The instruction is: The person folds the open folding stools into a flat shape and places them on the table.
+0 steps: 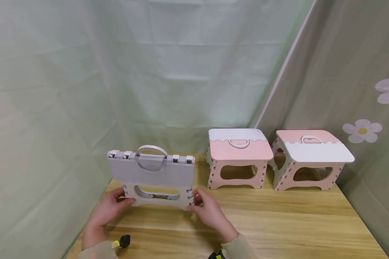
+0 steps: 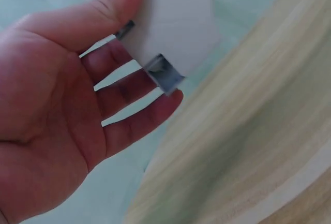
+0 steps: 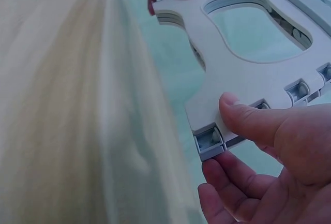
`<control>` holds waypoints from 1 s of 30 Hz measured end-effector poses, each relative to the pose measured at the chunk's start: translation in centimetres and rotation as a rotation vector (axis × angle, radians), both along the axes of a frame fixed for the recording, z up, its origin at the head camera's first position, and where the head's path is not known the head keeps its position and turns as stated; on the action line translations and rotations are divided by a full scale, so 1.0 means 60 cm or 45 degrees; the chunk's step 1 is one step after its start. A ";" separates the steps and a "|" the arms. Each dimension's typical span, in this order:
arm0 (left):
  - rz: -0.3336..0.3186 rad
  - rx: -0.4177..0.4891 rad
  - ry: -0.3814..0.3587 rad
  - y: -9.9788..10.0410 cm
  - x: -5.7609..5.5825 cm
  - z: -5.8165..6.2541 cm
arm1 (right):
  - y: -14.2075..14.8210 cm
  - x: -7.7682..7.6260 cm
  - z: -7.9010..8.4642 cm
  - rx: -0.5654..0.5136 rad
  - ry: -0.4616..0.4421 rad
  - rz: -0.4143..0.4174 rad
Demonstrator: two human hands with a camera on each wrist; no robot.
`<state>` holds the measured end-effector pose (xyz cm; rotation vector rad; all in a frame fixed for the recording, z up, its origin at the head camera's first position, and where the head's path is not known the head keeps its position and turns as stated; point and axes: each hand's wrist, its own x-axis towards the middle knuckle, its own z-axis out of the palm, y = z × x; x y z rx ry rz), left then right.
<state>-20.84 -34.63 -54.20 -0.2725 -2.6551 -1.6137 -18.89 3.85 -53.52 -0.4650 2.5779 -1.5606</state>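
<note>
A grey and white folding stool (image 1: 152, 172), folded flat, is held upright with its looped handle on top. My left hand (image 1: 111, 207) pinches the lower left edge of its white leg panel, thumb in front and fingers behind. On the opposite side my right hand (image 1: 209, 210) grips the lower right edge the same way. In the right wrist view the leg panel (image 3: 248, 79) shows its large cutout and hinge joints, with the right thumb on its face. The left wrist view has the panel's corner (image 2: 176, 22) between thumb and fingers.
Two unfolded stools stand at the back right of the wooden table (image 1: 278, 219): one with a pink front and white back top (image 1: 241, 151), another with a white front and pink back top (image 1: 319, 153). A pale curtain (image 1: 181, 72) hangs behind and beside the table.
</note>
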 end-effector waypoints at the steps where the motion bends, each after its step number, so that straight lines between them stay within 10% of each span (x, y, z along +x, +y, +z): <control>1: 0.005 0.018 0.024 0.000 0.001 0.001 | -0.001 0.000 0.004 -0.006 -0.001 -0.001; 16: 0.121 0.263 0.204 0.001 0.008 0.018 | -0.027 -0.008 0.040 -0.069 0.002 -0.016; 24: 0.215 0.279 0.009 -0.003 0.009 0.020 | -0.048 -0.005 0.035 -0.177 -0.148 0.005; 30: 0.305 0.067 -0.195 -0.008 0.003 0.023 | -0.059 -0.002 0.027 -0.178 -0.213 -0.043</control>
